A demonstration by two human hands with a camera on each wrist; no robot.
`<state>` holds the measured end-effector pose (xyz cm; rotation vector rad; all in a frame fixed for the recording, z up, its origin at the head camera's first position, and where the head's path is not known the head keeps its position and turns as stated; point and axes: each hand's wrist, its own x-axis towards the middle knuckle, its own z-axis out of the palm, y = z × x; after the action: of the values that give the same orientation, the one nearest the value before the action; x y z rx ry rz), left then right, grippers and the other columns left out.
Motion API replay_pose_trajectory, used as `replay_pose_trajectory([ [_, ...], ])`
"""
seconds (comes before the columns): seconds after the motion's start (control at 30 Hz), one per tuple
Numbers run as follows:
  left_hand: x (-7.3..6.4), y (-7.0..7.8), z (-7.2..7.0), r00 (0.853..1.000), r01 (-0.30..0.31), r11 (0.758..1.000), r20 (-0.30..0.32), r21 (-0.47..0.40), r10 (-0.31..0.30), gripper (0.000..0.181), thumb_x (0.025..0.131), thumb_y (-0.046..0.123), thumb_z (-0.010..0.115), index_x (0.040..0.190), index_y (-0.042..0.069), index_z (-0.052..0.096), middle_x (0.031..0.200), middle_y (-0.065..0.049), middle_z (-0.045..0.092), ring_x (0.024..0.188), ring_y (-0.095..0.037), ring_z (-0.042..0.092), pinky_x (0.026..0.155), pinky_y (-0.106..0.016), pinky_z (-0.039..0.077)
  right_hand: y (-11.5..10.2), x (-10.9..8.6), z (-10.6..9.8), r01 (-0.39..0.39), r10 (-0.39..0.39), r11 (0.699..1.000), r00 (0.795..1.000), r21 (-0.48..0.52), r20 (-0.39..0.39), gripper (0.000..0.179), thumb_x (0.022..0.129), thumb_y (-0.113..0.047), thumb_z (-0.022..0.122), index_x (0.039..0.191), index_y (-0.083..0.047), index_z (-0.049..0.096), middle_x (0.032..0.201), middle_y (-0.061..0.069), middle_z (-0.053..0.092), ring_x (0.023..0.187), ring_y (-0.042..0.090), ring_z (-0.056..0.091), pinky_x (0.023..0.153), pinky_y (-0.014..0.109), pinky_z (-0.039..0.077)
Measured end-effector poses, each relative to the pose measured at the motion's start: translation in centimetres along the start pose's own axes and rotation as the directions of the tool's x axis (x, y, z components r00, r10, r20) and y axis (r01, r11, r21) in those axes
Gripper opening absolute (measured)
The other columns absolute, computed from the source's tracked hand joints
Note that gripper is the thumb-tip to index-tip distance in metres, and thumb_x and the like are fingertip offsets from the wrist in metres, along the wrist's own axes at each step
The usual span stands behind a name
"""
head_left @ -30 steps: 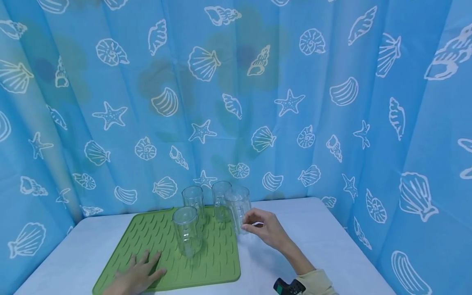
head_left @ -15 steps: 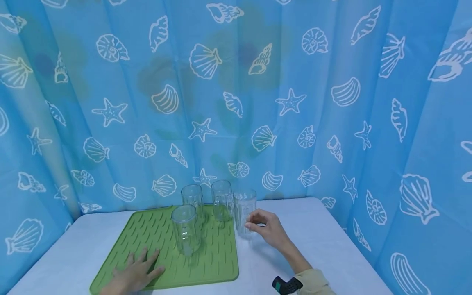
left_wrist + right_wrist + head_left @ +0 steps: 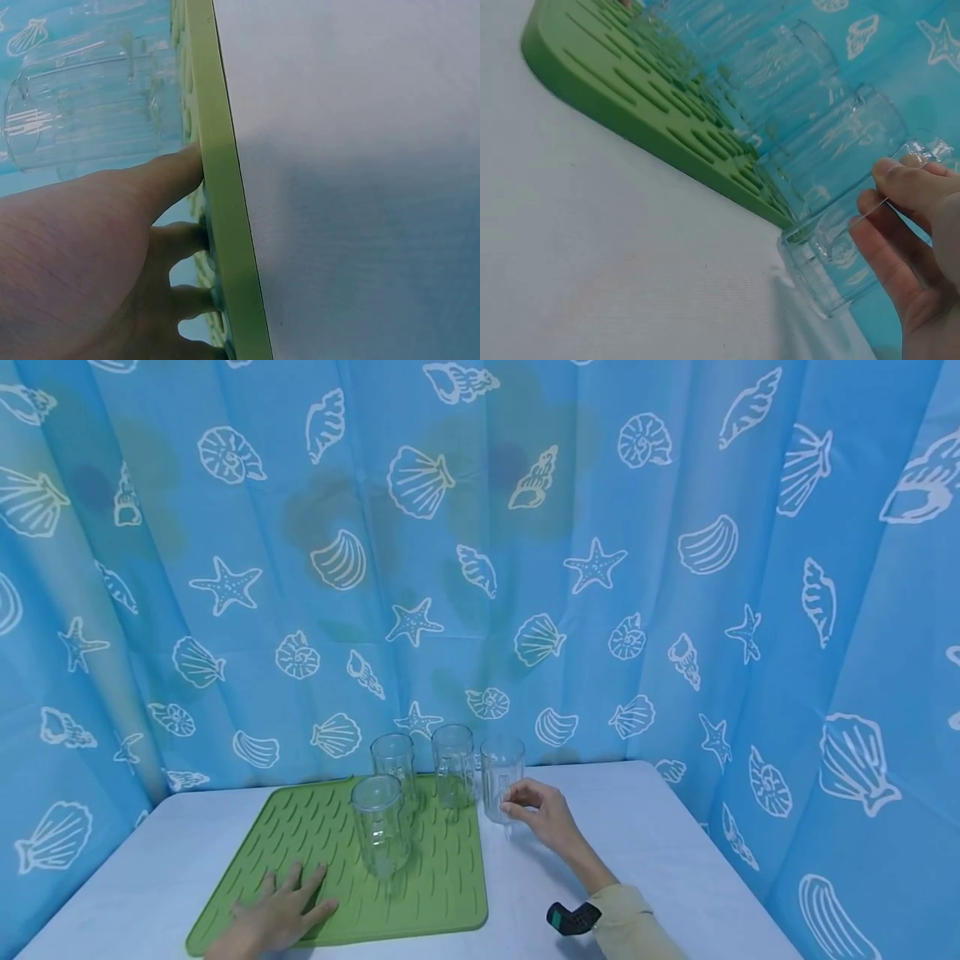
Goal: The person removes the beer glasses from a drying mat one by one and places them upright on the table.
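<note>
Just past the right edge of the green drying mat, a clear glass mug stands upright. My right hand grips it by the handle, thumb against fingers, as the right wrist view also shows. The mug's base is at or just above the white cloth; I cannot tell whether it touches. My left hand lies on the mat's front left with fingers spread. In the left wrist view its thumb and fingers press the mat near the edge.
Three more clear glass mugs are on the mat: one near the middle, one behind it and one at the back right, close to the held mug. Behind the white-covered table hangs a blue shell-patterned curtain.
My right hand has carried the gripped mug rightward, away from the mug at the back right, then slightly farther back. My left hand has stayed on the mat.
</note>
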<state>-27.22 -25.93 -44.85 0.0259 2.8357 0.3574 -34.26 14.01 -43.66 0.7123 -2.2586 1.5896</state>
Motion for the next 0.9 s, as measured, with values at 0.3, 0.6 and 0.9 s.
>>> replay_pose_trajectory([
  [0.3, 0.0, 0.2, -0.3, 1.0, -0.003, 1.0, 0.008, 0.002, 0.003, 0.095, 0.086, 0.077, 0.044, 0.153, 0.011, 0.031, 0.156, -0.034, 0.019, 0.135, -0.07, 0.011, 0.089, -0.092, 0.012, 1.7, 1.3, 0.3, -0.043, 0.043, 0.999, 0.999, 0.007, -0.033, 0.015, 0.091, -0.005, 0.068, 0.101, 0.006, 0.068, 0.099, 0.025, 0.072, 0.095, 0.041, 0.069, 0.076, 0.027, 0.058],
  [0.6, -0.2, 0.5, -0.3, 1.0, 0.01, 1.0, 0.007, 0.015, -0.01, 0.093, 0.088, 0.075, 0.043, 0.153, 0.011, 0.031, 0.157, -0.033, 0.019, 0.136, -0.069, 0.011, 0.09, -0.091, 0.013, 5.0, 2.6, 0.3, -0.059, 0.058, 0.998, 0.997, 0.021, 0.046, 0.017, 0.095, -0.013, 0.065, 0.105, -0.001, 0.068, 0.107, 0.02, 0.073, 0.101, 0.033, 0.07, 0.081, 0.022, 0.057],
  [0.9, 0.0, 0.2, 0.0, 1.0, 0.02, 1.0, 0.021, 0.003, -0.02, 0.094, 0.088, 0.076, 0.043, 0.153, 0.01, 0.031, 0.156, -0.034, 0.018, 0.136, -0.069, 0.009, 0.091, -0.091, 0.011, 5.2, 2.5, 0.0, -0.068, 0.063, 0.996, 0.993, 0.051, 0.1, 0.021, 0.096, -0.015, 0.064, 0.11, 0.0, 0.069, 0.108, 0.021, 0.072, 0.103, 0.032, 0.069, 0.086, 0.028, 0.058],
])
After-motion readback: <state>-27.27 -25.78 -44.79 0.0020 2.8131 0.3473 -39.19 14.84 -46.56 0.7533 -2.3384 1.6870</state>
